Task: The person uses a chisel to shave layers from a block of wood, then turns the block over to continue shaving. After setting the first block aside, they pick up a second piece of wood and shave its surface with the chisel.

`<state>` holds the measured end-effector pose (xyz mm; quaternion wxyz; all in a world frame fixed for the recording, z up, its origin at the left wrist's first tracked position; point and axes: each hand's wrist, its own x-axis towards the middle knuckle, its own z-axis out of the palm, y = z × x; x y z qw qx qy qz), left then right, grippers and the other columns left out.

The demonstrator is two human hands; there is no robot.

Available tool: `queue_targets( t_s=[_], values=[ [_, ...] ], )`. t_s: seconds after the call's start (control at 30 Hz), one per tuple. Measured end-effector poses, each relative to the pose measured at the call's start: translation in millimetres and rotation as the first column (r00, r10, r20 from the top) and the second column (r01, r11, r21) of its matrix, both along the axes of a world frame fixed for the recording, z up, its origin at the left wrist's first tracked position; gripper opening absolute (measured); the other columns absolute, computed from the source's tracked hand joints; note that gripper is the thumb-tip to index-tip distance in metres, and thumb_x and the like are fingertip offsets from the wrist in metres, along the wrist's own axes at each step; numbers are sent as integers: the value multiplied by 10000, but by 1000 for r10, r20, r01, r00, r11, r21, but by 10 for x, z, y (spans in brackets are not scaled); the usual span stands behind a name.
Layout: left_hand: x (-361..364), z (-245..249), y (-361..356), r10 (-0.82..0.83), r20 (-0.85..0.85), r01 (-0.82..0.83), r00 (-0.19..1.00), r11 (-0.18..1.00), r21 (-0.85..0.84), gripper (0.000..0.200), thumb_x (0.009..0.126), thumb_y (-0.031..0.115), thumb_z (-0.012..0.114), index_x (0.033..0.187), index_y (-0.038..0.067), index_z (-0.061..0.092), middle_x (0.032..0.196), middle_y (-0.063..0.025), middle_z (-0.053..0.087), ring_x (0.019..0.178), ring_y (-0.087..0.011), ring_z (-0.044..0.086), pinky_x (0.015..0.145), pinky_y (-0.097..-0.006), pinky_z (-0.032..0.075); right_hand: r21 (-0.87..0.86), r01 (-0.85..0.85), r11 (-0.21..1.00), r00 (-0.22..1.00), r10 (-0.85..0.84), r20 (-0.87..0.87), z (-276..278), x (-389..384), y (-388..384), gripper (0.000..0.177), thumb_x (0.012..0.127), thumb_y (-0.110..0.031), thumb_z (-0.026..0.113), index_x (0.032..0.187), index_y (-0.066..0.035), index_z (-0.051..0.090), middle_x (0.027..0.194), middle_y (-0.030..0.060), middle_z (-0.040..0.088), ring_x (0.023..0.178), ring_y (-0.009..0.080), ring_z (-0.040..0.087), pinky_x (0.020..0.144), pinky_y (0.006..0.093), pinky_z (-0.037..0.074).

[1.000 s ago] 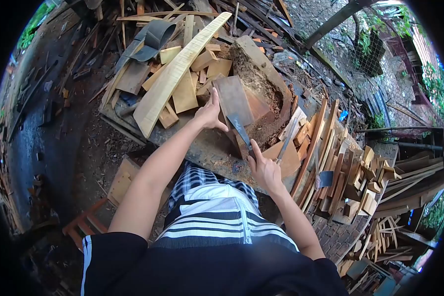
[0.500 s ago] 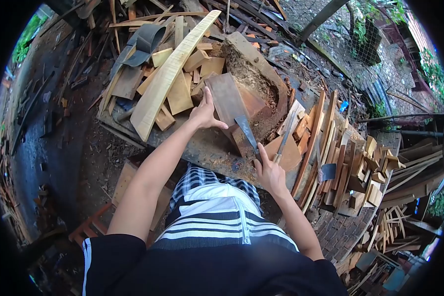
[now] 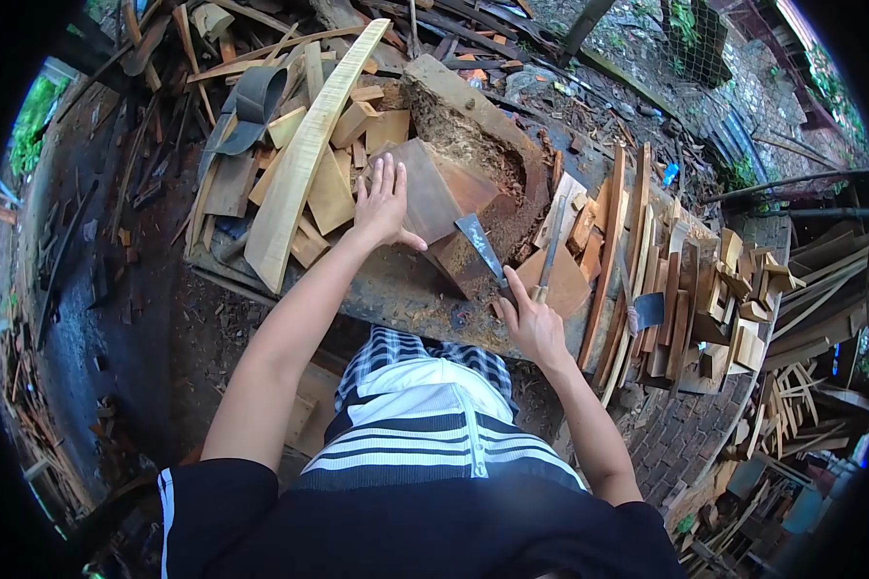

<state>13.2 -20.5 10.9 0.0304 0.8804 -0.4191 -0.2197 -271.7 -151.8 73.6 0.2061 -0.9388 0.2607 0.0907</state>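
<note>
Fingers of the left hand (image 3: pixel 383 207) are open and spread on the left side of the brown board (image 3: pixel 429 191), with the thumb held out near its near edge. Fingers of the right hand (image 3: pixel 536 336) are curled around the grip of a flat blade (image 3: pixel 479 243), and the pointing finger lies straight along it. The blade's wide end sits by the board's near right corner; I cannot tell if they touch. The board lies over a reddish wood block (image 3: pixel 473 190), on the near side of the big rough wood (image 3: pixel 497 111). To steer the blade well, it seems best to keep that pointing finger straight and the wrist loose. The left hand should press down flat, with its thumb kept out of the blade's way. Small, soft pushes look safer than one hard shove, as the board could slip. A thin tool (image 3: pixel 552 253) lies close by on the right, so the right elbow and knuckles need care.
</note>
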Motion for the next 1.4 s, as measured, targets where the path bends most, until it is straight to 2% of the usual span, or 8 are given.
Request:
queue_targets(
  t_s=[0.23, 0.43, 0.5, 0.57, 0.73, 0.97, 1.2, 1.4],
  values=[
    [-4, 35, -90, -32, 43, 30, 999, 998, 48, 1576, 407, 651, 891, 1509, -102, 55, 1580, -339, 32, 1491, -446, 18, 1206, -529, 121, 97, 61, 993, 997, -66, 45, -79, 478, -57, 508, 985, -348, 486, 1474, -271, 375, 744, 253, 669, 715, 444, 666, 634, 545, 525],
    [-38, 128, -220, -36, 58, 28, 998, 989, 145, 1569, 375, 606, 923, 1477, -155, 106, 1548, -391, 65, 1475, -483, 70, 1218, -477, 137, 179, 34, 983, 999, -32, -11, -115, 116, -119, 548, 982, -349, 486, 1500, -253, 337, 763, 247, 675, 722, 420, 676, 654, 540, 529],
    [-50, 132, -239, -27, 61, 18, 998, 990, 142, 1571, 359, 590, 931, 1471, -162, 116, 1544, -399, 65, 1468, -494, 86, 1216, -472, 156, 178, 12, 984, 997, -25, 72, -167, 113, -150, 551, 982, -354, 487, 1501, -249, 335, 760, 247, 675, 714, 418, 675, 646, 539, 532],
    [-51, 142, -268, -45, 75, 32, 996, 985, 168, 1569, 358, 583, 922, 1459, -181, 105, 1525, -427, 48, 1456, -515, 94, 1203, -480, 207, 183, 26, 983, 999, -32, 26, -135, 435, -190, 546, 980, -364, 487, 1495, -254, 343, 770, 253, 676, 727, 426, 676, 661, 541, 535],
    [-36, 130, -171, -53, 63, 47, 997, 996, 80, 1560, 365, 574, 925, 1459, -179, 107, 1524, -427, 50, 1456, -515, 93, 1203, -474, 206, 146, 38, 989, 996, -49, 71, -283, 903, -190, 529, 976, -383, 488, 1479, -276, 363, 788, 269, 675, 753, 454, 672, 687, 543, 541],
    [-22, 56, -74, -53, 35, 54, 998, 998, -36, 1548, 378, 591, 913, 1476, -146, 108, 1538, -407, 35, 1468, -495, 61, 1204, -472, 199, 212, 25, 977, 1000, -23, -13, -131, 401, -214, 555, 984, -381, 479, 1507, -292, 315, 806, 261, 686, 780, 449, 676, 706, 546, 542],
    [-29, 62, -85, -45, 54, 47, 998, 999, -25, 1539, 385, 583, 918, 1473, -150, 113, 1542, -400, 51, 1470, -490, 70, 1214, -448, 184, 189, 11, 982, 998, -22, 60, -300, 1270, -334, 502, 989, -402, 451, 1464, -261, 373, 858, 268, 689, 834, 462, 671, 754, 552, 535],
    [-25, 69, -75, -59, 49, 61, 997, 998, -34, 1544, 383, 588, 917, 1474, -151, 112, 1543, -398, 54, 1470, -489, 74, 1214, -446, 185, 273, 1, 962, 1000, -6, 18, -164, 723, -305, 511, 991, -398, 446, 1472, -243, 367, 861, 267, 690, 845, 463, 671, 757, 558, 534]
  ],
)
